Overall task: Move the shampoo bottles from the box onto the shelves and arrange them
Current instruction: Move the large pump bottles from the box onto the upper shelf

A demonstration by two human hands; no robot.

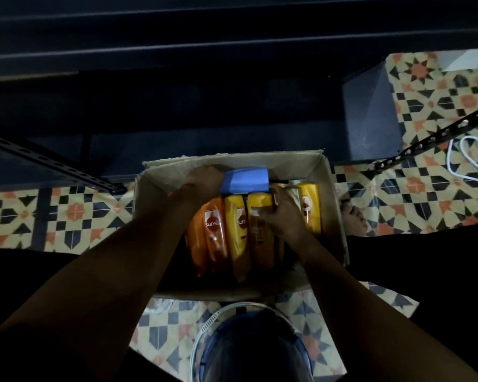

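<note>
With our left hand [204, 180] grasping the blue plastic block [245, 181] and our right hand [280, 213] closed on a yellow shampoo bottle [261, 232] lying in the open cardboard box [334, 205] on the floor, we should lift that bottle straight up, clear of its neighbours.

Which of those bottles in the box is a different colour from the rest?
The blue bottle at the far end of the box, under the left hand. The others are orange or yellow.

Patterned floor tiles [439, 86] – white cables [469, 158] at right, a grey bin [370, 117] nearby
</note>
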